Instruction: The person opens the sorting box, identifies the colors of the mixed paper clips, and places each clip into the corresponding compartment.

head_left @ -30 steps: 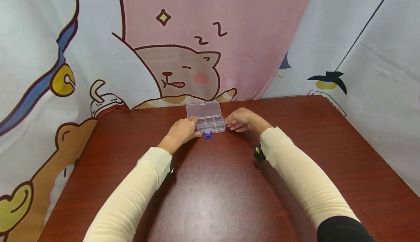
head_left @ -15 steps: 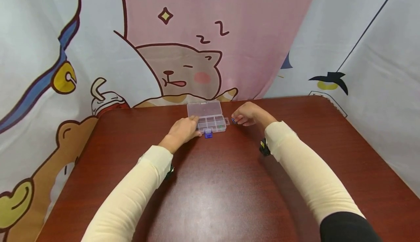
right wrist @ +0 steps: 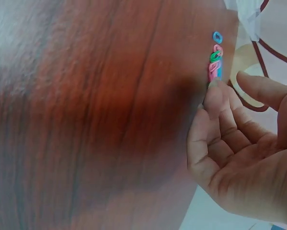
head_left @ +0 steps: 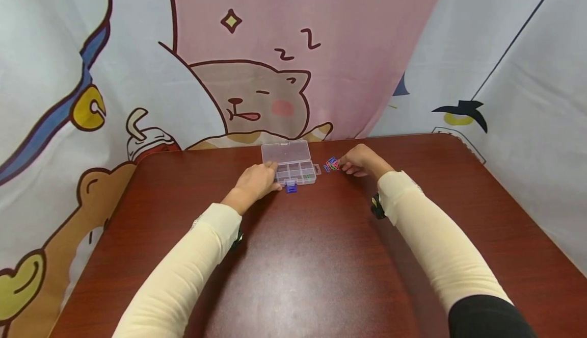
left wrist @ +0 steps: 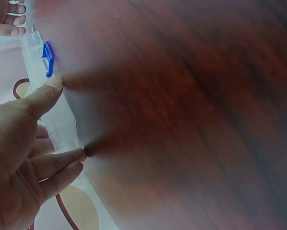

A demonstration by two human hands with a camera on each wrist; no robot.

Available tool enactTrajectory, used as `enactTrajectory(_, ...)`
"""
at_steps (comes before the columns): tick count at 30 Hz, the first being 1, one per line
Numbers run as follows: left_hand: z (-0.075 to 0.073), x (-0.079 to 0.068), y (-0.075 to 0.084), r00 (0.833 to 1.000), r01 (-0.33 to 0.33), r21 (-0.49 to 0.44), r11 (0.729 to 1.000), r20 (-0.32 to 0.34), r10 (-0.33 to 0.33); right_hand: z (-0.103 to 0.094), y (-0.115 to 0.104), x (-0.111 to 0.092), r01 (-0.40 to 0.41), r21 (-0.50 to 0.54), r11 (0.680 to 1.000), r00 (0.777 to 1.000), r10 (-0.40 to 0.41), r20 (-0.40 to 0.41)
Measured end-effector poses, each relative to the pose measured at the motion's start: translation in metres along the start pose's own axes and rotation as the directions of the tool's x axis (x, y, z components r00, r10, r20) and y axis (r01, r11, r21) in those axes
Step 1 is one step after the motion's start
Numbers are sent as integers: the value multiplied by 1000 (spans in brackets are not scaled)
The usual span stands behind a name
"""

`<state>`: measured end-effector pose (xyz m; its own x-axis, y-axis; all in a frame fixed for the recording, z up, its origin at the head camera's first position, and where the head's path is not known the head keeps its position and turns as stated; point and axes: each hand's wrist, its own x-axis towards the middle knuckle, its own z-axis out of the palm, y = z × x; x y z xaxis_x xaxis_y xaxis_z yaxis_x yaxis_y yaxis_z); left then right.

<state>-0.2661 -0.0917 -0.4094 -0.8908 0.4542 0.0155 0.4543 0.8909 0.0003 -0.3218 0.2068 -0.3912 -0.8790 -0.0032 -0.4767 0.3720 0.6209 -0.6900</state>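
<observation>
A clear plastic compartment box (head_left: 298,181) sits on the table, its lid (head_left: 286,152) raised at the back and its blue latch (head_left: 291,188) hanging at the front. My left hand (head_left: 258,179) holds the box's left end, thumb at the front near the latch in the left wrist view. Small green pieces (head_left: 308,176) lie in the front right compartment. Right of the box is a small heap of coloured paper clips (head_left: 332,164), pink, blue and green. My right hand (head_left: 359,160) touches the heap's right side with its fingertips; in the right wrist view the thumb (right wrist: 260,88) stands apart from them.
The brown table (head_left: 284,256) runs back to a cartoon-printed curtain (head_left: 357,47) close behind the box. A clear hanging tab (head_left: 317,169) sticks out from the box's right end, beside the clips.
My right hand has moved right, away from the box's end. Coloured clips now show on the table where its fingers covered them. My left hand and the box have stayed put.
</observation>
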Motion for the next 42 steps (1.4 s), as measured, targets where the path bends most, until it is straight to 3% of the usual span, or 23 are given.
enactTrajectory(8, -2, 1, 2, 1000, -3, -3, 1000, 8, 3, 1, 12, 9, -24, 15, 1000, 996, 25, -90)
enactTrajectory(12, -2, 1, 2, 1000, -1, -13, 1000, -1, 1, 6, 12, 10, -3, -110, 994, 987, -15, -160)
enactTrajectory(17, -3, 1, 2, 1000, -2, -17, 1000, -21, 2, 12, 5, 6, -34, -311, 950, 966, -49, -256)
enactTrajectory(24, -3, 1, 2, 1000, -3, -4, 1000, -18, 3, 14, 2, 3, -57, -352, 934, 957, -50, -287)
enactTrajectory(29, -3, 0, 2, 1000, -4, -1, 1000, -26, 4, 13, 4, 8, -44, -302, 952, 966, -37, -257)
enactTrajectory(34, -3, 0, 1, 1000, 1, -7, 1000, -15, -1, 6, 12, 15, 10, -38, 999, 986, -16, -164)
enactTrajectory(37, -2, -1, 1, 1000, 6, -13, 1000, -14, -6, 3, 15, 16, 9, 82, 997, 993, 1, -121)
enactTrajectory(42, 0, -1, 0, 1000, 10, -19, 1000, -17, -10, 3, 14, 13, -7, 119, 993, 995, 18, -96)
